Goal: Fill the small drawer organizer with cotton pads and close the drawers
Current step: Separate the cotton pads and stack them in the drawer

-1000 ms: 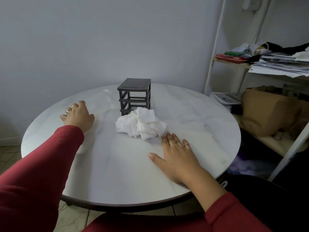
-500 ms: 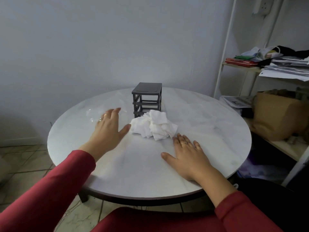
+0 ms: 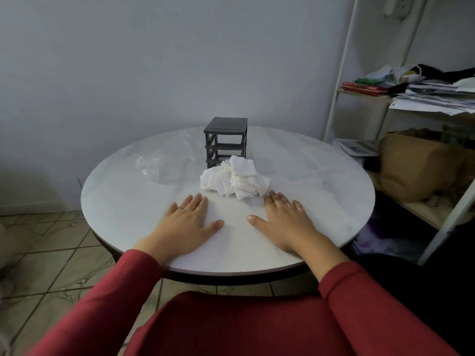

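Note:
A small dark grey drawer organizer (image 3: 226,140) stands near the far side of the round white table (image 3: 321,181); its frame looks hollow, with no drawers seen in it. A heap of white cotton pads (image 3: 235,179) lies right in front of it. My left hand (image 3: 186,226) lies flat on the table, fingers straight, to the left of and nearer than the heap. My right hand (image 3: 284,220) lies flat too, its fingertips close to the heap's right edge. Neither hand holds anything.
Something clear, like plastic film or transparent drawers (image 3: 164,163), lies on the table left of the organizer. A white metal shelf (image 3: 385,98) with papers and a brown bag (image 3: 421,170) stands at the right. The floor at the left is tiled.
My left hand came from the table's far left edge toward the middle and now lies flat near the front. The right hand stayed flat where it was. The view tilted down.

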